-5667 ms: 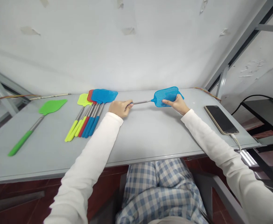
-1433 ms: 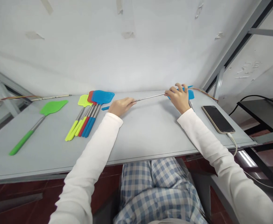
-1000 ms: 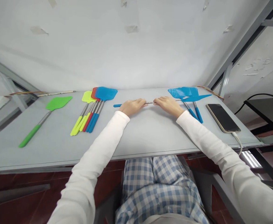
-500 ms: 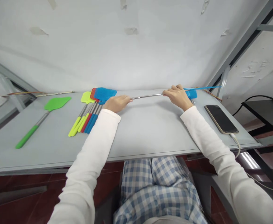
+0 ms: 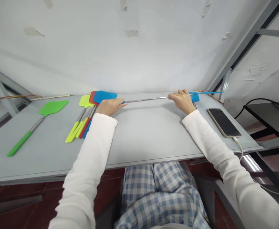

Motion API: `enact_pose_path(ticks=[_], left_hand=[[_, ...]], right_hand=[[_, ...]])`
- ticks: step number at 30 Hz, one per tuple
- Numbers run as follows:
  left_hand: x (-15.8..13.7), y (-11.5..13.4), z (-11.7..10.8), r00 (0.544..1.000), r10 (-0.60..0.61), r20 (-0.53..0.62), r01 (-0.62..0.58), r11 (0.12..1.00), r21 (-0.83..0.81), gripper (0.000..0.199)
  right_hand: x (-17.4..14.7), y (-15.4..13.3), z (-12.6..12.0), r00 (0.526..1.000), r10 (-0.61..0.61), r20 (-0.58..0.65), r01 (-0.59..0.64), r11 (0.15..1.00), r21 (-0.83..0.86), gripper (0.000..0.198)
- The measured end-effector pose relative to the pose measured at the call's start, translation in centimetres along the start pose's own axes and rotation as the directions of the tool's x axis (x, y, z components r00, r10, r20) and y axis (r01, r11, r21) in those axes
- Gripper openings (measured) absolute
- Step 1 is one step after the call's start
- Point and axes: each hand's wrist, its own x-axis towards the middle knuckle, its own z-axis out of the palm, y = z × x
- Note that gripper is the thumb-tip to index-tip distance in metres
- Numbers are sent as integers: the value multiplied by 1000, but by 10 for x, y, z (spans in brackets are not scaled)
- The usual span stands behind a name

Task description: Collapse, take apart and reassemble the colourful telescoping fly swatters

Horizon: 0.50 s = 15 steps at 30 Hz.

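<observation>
My left hand (image 5: 109, 106) is closed around the blue grip of a telescopic fly swatter (image 5: 147, 99), whose silver rod stretches level above the table. My right hand (image 5: 182, 100) pinches the same rod near its far end. Beyond those fingers the swatter's blue blade shows edge-on as a thin strip pointing right. Behind my right hand lies another blue swatter (image 5: 195, 97), partly hidden. Near my left hand, several swatters lie side by side: a yellow one (image 5: 85, 101), a red one (image 5: 92, 97) and a blue one (image 5: 104, 96) among them.
A green swatter (image 5: 53, 107) lies alone on the left of the grey table (image 5: 149, 136). At the right, a phone (image 5: 224, 122) is plugged into a white cable (image 5: 238, 144). The wall (image 5: 139, 63) rises behind the table, and a metal frame (image 5: 246, 47) slants up at the right.
My left hand has moved left, away from my right hand. A longer stretch of the silver rod shows between them, and the blue grip's end shows at my left fingers.
</observation>
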Motion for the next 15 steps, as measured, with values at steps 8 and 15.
enact_pose_path(ticks=[8,15], left_hand=[[-22,-53,-15,886,-358,-293,375,927,1,50],[5,-3,-2,984,-67,-166,60,997,-46,44]], right_hand=[[-32,69,-8,931,363,-29,-364,923,-123,33],[-5,13,-6,995,90,-30,-92,994,-58,36]])
